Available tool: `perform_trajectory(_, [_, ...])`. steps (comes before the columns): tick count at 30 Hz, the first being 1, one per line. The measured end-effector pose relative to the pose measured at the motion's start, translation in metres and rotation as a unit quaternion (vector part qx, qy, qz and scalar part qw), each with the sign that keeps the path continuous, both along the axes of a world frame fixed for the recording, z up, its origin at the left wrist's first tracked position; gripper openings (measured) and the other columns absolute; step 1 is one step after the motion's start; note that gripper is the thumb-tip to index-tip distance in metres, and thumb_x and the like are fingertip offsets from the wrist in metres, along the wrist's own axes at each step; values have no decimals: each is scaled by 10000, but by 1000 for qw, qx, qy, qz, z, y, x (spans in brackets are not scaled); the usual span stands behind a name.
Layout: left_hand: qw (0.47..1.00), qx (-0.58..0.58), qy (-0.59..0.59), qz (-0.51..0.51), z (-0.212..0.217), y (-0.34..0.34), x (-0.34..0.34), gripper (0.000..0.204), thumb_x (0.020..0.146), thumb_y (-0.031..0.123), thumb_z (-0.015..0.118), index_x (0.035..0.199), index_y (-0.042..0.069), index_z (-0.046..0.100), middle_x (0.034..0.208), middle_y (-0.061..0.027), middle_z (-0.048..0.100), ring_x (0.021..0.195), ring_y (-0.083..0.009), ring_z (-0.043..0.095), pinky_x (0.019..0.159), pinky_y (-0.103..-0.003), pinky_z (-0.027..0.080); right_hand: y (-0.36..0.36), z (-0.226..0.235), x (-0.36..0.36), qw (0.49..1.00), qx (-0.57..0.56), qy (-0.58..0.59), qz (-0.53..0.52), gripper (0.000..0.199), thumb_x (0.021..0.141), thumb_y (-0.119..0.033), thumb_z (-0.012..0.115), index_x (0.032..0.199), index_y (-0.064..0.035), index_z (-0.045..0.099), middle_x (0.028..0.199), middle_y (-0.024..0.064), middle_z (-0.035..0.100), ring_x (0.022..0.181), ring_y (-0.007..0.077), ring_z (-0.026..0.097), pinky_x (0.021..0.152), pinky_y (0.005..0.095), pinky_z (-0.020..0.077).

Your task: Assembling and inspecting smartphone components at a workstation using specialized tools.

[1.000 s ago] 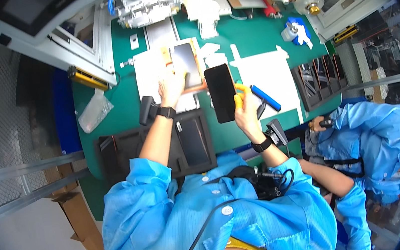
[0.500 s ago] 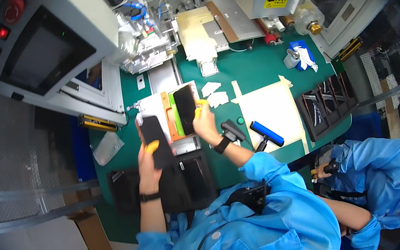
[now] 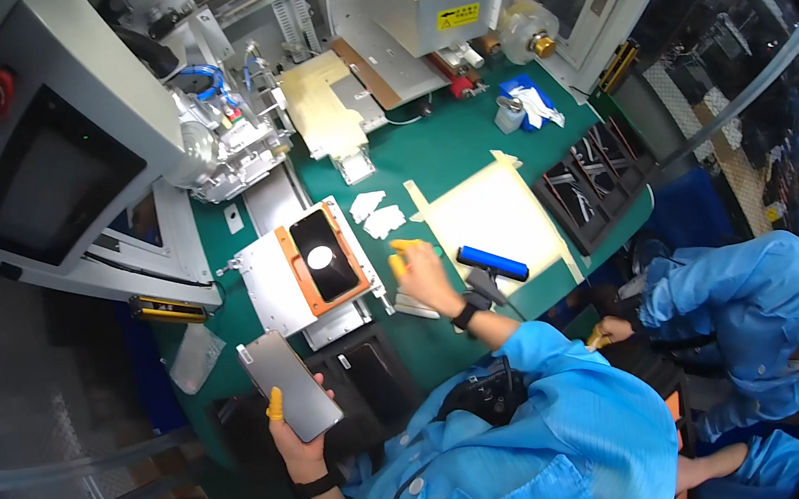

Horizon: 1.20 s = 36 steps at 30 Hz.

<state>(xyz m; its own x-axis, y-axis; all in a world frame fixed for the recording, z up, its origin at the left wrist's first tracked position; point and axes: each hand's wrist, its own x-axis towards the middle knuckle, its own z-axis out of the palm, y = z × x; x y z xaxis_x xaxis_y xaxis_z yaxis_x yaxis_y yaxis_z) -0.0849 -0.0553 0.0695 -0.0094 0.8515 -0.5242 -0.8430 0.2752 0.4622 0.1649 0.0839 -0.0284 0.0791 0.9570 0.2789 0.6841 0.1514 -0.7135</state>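
My left hand (image 3: pixel 300 449), a yellow finger cot on it, grips a smartphone (image 3: pixel 291 385) with a grey face and a small white label at one corner. It holds the phone tilted above the black tray (image 3: pixel 386 340) at the bench's near edge. Another dark phone (image 3: pixel 370 377) lies in that tray. Beyond it, a black phone (image 3: pixel 322 257) with a round white reflection sits in an orange fixture (image 3: pixel 296 268) on a metal plate (image 3: pixel 268 287). To the right of the fixture my right hand (image 3: pixel 429 278) hovers with yellow-capped fingers apart and nothing visible in them.
Beside my right hand lie a black handled tool (image 3: pixel 481 289) and a blue roller (image 3: pixel 492 263). White wipes (image 3: pixel 382 221) and a taped white sheet (image 3: pixel 492 222) are farther off. A black slotted tray (image 3: pixel 598 183) stands at right; a control screen (image 3: pixel 57 173) at left. A co-worker's hand (image 3: pixel 612 330) is at lower right.
My right hand has come away from the phone in the fixture, toward the right. That phone now fills the fixture and the green strip is hidden. My left hand's phone has moved nearer, its grey face visible.
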Motion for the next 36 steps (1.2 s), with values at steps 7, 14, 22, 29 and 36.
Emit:
perform_trajectory(7, [998, -11, -50, -22, 0, 12, 5, 477, 838, 318, 498, 1213, 38, 406, 1145, -130, 505, 1028, -320, 502, 797, -474, 444, -80, -27, 134, 956, -190, -139, -177, 197, 764, -190, 569, 730, 3, 578, 708, 221, 584, 681, 380, 569, 607, 448, 455])
perform_trajectory(14, [998, 18, -23, -52, 7, 27, 21, 457, 862, 311, 453, 1159, -35, 428, 1088, -191, 521, 983, -343, 534, 757, -454, 481, -75, -77, 140, 866, -380, 226, -233, 264, 783, -268, 585, 782, -5, 606, 657, 77, 590, 583, 189, 564, 557, 313, 454])
perform_trajectory(22, [999, 6, -33, -10, 0, -1, -1, 458, 849, 325, 464, 1140, -27, 450, 1041, -238, 530, 933, -345, 560, 714, -426, 507, -51, -68, 127, 787, -302, 451, -292, 200, 848, -182, 477, 872, 15, 502, 682, 60, 505, 547, 201, 527, 497, 303, 503])
perform_trajectory(29, [996, -13, -68, 52, -4, -36, -21, 459, 851, 327, 449, 1151, -21, 444, 1039, -252, 528, 901, -358, 568, 701, -431, 508, 52, 56, 19, 879, -311, 359, 42, 280, 880, -263, 446, 847, 13, 480, 598, 72, 520, 389, 132, 455, 336, 239, 344])
perform_trajectory(36, [991, -24, -95, 95, -5, -31, -18, 484, 853, 360, 429, 1159, -15, 438, 1034, -254, 529, 888, -366, 568, 687, -429, 512, 134, 50, -81, 906, -314, 260, 110, 367, 869, -281, 417, 706, 45, 465, 453, 69, 463, 376, 162, 483, 361, 292, 400])
